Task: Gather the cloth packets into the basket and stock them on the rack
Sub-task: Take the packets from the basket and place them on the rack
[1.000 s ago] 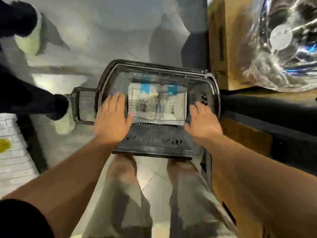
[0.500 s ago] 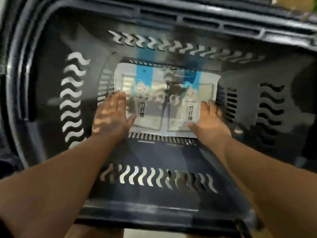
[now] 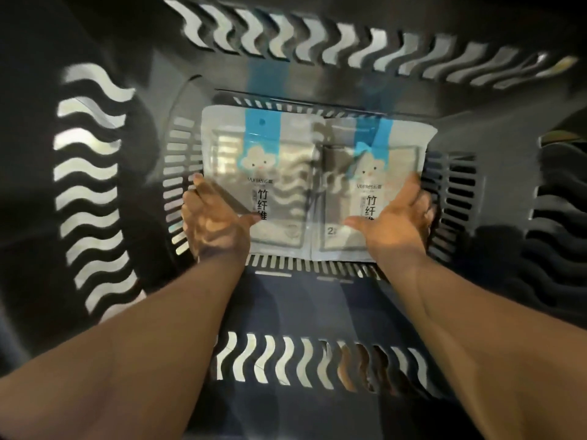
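Two cloth packets lie side by side on the floor of the dark basket [image 3: 305, 309]. The left hand [image 3: 216, 223] is at the outer edge of the left packet [image 3: 286, 166] and the right hand [image 3: 397, 220] at the outer edge of the right packet [image 3: 400, 160], each with its thumb on top. The picture is blurred, so I cannot tell if the hands grip them.

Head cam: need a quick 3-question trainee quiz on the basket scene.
1. True or false: the left packet lies stacked on top of the right packet.
2. The band at the top of each packet is: A red, B blue, C green.
3. Short answer: how many packets show on the floor of the basket?

Key: 1 false, they lie side by side; 2 B; 3 two.
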